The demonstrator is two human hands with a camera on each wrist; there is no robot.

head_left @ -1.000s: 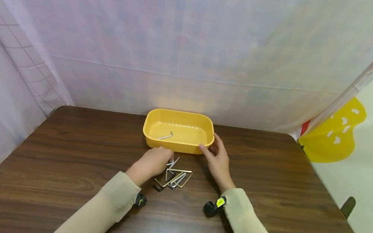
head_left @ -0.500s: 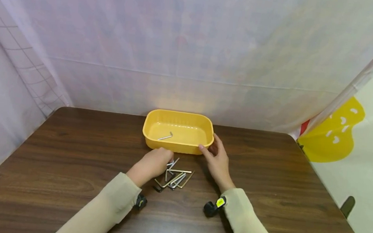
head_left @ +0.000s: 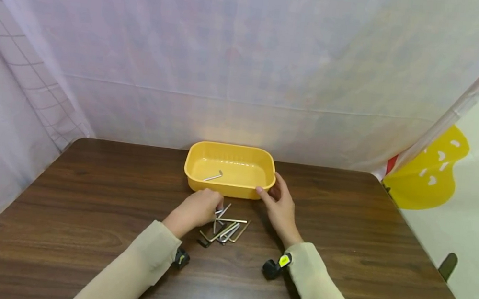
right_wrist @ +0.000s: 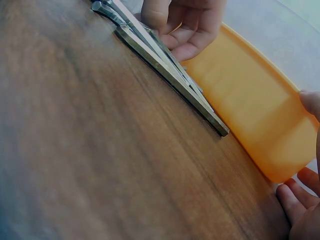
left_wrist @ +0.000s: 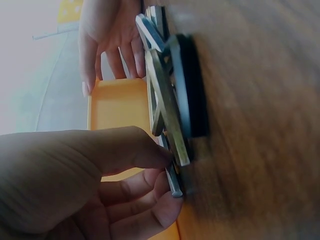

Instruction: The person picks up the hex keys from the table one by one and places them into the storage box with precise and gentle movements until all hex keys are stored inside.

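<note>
Both hands forward, left hand (head_left: pixel 197 210) with fingers curled and pinching, right hand (head_left: pixel 280 207) with fingers relaxed.

My tabletop (head_left: pixel 86 212) is dark wood grain with a smooth, faint sheen. The tray (head_left: pixel 228 185) at its far edge is glossy yellow plastic. The hex keys (head_left: pixel 227 228) are bare, dull-shining metal. My sleeves (head_left: pixel 137 265) are matt beige cloth.
</note>
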